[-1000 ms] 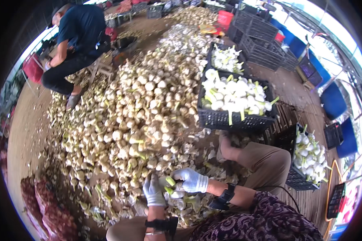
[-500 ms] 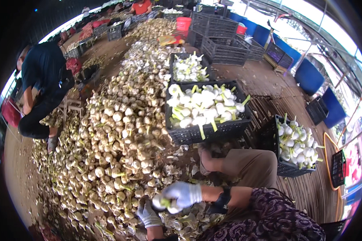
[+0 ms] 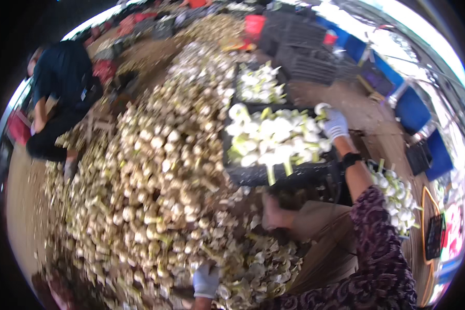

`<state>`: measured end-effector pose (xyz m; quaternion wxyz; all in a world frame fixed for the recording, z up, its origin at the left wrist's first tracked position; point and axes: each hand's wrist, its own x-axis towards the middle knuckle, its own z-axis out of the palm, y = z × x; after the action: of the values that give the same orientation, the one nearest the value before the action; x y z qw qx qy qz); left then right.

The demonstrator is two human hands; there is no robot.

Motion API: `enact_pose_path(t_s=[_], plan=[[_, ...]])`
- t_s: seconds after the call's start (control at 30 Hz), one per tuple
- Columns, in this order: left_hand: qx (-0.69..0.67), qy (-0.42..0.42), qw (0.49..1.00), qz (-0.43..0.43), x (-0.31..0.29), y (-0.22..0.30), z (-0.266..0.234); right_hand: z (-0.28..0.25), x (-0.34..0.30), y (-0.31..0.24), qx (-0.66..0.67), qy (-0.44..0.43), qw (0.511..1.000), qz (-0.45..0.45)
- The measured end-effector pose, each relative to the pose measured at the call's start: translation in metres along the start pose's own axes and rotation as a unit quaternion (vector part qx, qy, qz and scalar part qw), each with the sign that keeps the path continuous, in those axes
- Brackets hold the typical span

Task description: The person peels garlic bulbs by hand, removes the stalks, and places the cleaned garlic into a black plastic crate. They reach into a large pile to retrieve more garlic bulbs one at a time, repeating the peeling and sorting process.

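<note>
From the head view, the right hand in a white knit glove has swung up from the heap to the right-centre of the frame, fingers closed on a white peeled garlic bulb over the black plastic crate of trimmed garlic; half a second ago it was low beside the left gloved hand, which stays at the bottom edge on the big pile of untrimmed garlic, fingers' state unclear. The bulb looks ready for the crate. Brown dirt floor; a crouching person in dark clothes upper left.
</note>
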<state>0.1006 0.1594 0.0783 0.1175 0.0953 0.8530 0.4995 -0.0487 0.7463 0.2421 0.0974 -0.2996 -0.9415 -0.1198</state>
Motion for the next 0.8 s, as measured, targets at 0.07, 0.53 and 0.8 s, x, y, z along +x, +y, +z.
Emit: enact_pose_path(t_s=[0.07,0.53,0.8], plan=[[0.086,-0.043,0.995,0.031,0.007,0.05,-0.002,0.015,0.007,0.024,-0.044,0.114,0.992,0.001],[0.218,-0.066,0.974,-0.024,-0.015,0.071,-0.046,0.035,-0.239,-0.411,0.275,-0.385,0.842,-0.26],[0.103,-0.024,0.991,-0.082,-0.02,0.058,-0.07,0.091,-0.266,-0.425,0.363,-0.414,0.823,-0.142]])
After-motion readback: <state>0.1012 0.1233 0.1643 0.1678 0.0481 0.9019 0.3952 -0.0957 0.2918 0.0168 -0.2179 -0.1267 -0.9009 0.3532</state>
